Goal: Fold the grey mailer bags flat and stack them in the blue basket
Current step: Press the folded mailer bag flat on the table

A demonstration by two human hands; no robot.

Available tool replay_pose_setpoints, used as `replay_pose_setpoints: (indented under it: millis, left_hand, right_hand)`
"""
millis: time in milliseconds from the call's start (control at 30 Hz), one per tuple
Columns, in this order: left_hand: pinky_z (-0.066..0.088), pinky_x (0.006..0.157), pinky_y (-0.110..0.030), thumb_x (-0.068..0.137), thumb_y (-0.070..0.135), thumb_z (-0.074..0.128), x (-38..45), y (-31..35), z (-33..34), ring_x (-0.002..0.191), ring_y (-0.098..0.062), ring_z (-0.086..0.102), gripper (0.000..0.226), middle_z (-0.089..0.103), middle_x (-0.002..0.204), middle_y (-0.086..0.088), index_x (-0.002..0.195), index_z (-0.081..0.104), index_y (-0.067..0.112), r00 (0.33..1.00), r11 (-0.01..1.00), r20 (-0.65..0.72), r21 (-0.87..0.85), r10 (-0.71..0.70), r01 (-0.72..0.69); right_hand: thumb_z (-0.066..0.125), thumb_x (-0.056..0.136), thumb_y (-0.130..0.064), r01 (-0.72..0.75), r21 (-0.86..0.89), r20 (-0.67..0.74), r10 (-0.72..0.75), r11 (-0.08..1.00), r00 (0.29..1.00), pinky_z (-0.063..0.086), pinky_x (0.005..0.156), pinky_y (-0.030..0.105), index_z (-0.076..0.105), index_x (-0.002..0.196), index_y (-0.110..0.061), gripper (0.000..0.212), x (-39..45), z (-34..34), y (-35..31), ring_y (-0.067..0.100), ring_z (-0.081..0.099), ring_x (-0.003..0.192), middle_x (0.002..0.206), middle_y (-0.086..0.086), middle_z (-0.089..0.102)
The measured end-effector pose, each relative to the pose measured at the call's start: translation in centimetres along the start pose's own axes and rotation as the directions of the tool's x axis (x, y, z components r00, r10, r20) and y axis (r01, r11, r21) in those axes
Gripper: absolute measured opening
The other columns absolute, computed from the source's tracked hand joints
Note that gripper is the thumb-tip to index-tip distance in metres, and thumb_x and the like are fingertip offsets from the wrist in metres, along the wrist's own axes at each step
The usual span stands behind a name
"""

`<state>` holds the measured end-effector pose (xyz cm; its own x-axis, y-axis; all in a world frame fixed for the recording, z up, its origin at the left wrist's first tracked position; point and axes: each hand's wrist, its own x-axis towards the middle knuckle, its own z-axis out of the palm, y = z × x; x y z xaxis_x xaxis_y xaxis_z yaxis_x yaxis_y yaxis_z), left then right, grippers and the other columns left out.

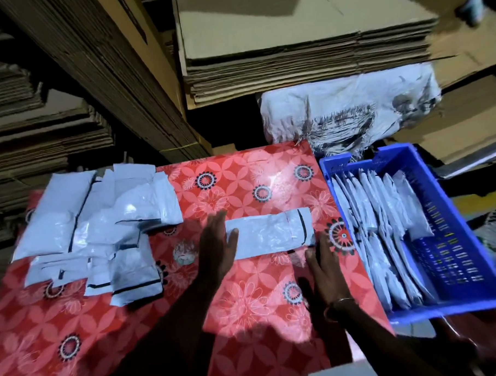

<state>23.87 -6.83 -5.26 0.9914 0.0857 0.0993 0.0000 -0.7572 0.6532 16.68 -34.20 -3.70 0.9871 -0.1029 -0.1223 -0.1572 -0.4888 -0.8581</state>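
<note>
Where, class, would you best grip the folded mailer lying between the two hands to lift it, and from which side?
Probably the folded mailer's right end, pinched from the basket side: it lies flat, that end nearest the right hand, and the lift goes rightward.

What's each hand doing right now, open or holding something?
Left hand: open, fingers straight, touching the folded mailer bag.
Right hand: open, fingers at the bag's near right edge, gripping nothing.

- The left hand [215, 243] is covering the near-left end of the folded mailer bag [268, 233].
- The blue basket [470, 235] is blurring along its right wall.
</note>
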Motion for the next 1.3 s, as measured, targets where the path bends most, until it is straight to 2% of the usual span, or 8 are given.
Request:
replay_pose_setpoints:
  millis: [167, 400, 533, 667, 933, 1100, 1200, 1300]
  left_hand:
    - [0.045, 0.106, -0.045, 0.089, 0.049, 0.062, 2.7, 3.6, 2.3, 0.128, -0.033, 0.055, 0.073, 0.057, 0.142, -0.009, 0.150, 0.045, 0.014, 0.957, 0.942, 0.263, 0.272, 0.123, -0.196]
    - [0.044, 0.086, -0.039, 0.079, 0.046, 0.078, 2.0, 4.0, 3.3, 0.108, -0.033, 0.059, 0.049, 0.066, 0.110, -0.008, 0.115, 0.067, 0.016, 0.930, 0.980, 0.369, 0.189, -0.009, -0.065]
    - [0.036, 0.069, -0.034, 0.084, 0.029, 0.080, 0.2, 5.0, 3.3, 0.084, -0.026, 0.061, 0.024, 0.063, 0.084, 0.003, 0.093, 0.061, 0.017, 0.918, 0.990, 0.393, -0.106, -0.044, 0.093]
    - [0.046, 0.074, -0.038, 0.084, 0.015, 0.078, -1.8, 9.3, 3.5, 0.080, -0.023, 0.059, 0.020, 0.065, 0.087, -0.005, 0.093, 0.060, 0.015, 0.906, 0.934, 0.423, -0.311, -0.030, 0.176]
    - [0.047, 0.079, -0.023, 0.078, 0.024, 0.065, -4.8, 19.6, 8.5, 0.079, 0.008, 0.059, 0.016, 0.064, 0.091, 0.014, 0.092, 0.061, 0.029, 0.838, 0.760, 0.543, -0.527, -0.043, 0.381]
    - [0.042, 0.071, -0.028, 0.084, 0.020, 0.059, -5.8, 25.1, 14.0, 0.075, -0.010, 0.056, 0.004, 0.062, 0.081, 0.000, 0.081, 0.059, 0.022, 0.796, 0.769, 0.603, -0.489, -0.043, 0.412]
    - [0.042, 0.066, -0.017, 0.095, -0.001, 0.060, -6.0, 28.3, 18.3, 0.063, 0.004, 0.051, 0.034, 0.055, 0.077, 0.007, 0.081, 0.053, 0.029, 0.747, 0.781, 0.651, -0.395, -0.134, 0.484]
    - [0.045, 0.074, -0.023, 0.094, -0.001, 0.063, -6.1, 31.1, 22.7, 0.075, -0.003, 0.057, 0.025, 0.062, 0.085, 0.002, 0.093, 0.058, 0.023, 0.723, 0.784, 0.664, -0.339, -0.193, 0.520]
  right_hand:
    - [0.055, 0.104, -0.021, 0.007, 0.078, -0.211, 0.009, 0.997, 0.977, 0.032, 0.099, 0.009, 0.050, 0.128, -0.037, 0.030, -1.9, 3.4, -4.1, 0.003, 0.052, 0.118, 0.119, -0.016, 0.056]
    - [0.055, 0.092, -0.045, -0.253, 0.271, -0.087, 0.286, 0.929, 0.954, 0.040, 0.073, 0.032, 0.058, 0.091, -0.011, 0.035, 0.0, 6.2, -6.8, 0.016, 0.049, 0.081, 0.083, 0.002, 0.049]
    - [0.056, 0.103, -0.019, -0.285, 0.497, -0.092, 0.377, 0.819, 0.922, 0.047, 0.087, 0.035, 0.058, 0.116, 0.013, 0.035, 0.3, 4.0, -8.0, 0.033, 0.059, 0.104, 0.120, 0.034, 0.058]
    - [0.057, 0.102, -0.033, -0.332, 0.546, -0.045, 0.422, 0.770, 0.905, 0.038, 0.115, 0.033, 0.055, 0.137, -0.023, 0.036, 0.0, 1.2, -7.0, 0.013, 0.052, 0.131, 0.149, 0.010, 0.051]
    - [0.050, 0.102, -0.041, -0.322, 0.514, -0.151, 0.454, 0.795, 0.878, 0.035, 0.117, 0.034, 0.065, 0.128, -0.024, 0.034, -0.5, -8.5, -2.4, 0.014, 0.052, 0.132, 0.137, -0.001, 0.060]
    - [0.047, 0.107, -0.023, -0.347, 0.432, -0.169, 0.452, 0.833, 0.876, 0.042, 0.099, 0.014, 0.070, 0.119, -0.006, 0.031, 0.6, -15.1, 1.9, 0.005, 0.063, 0.101, 0.120, 0.007, 0.067]
    - [0.049, 0.106, -0.021, -0.381, 0.346, -0.141, 0.449, 0.857, 0.882, 0.044, 0.092, 0.034, 0.068, 0.105, 0.013, 0.039, 1.7, -18.7, 5.3, 0.024, 0.060, 0.093, 0.106, 0.030, 0.068]
    - [0.052, 0.104, -0.023, -0.382, 0.270, -0.143, 0.430, 0.884, 0.892, 0.044, 0.095, 0.041, 0.071, 0.102, 0.004, 0.033, 3.1, -21.8, 9.3, 0.019, 0.062, 0.091, 0.100, 0.022, 0.071]
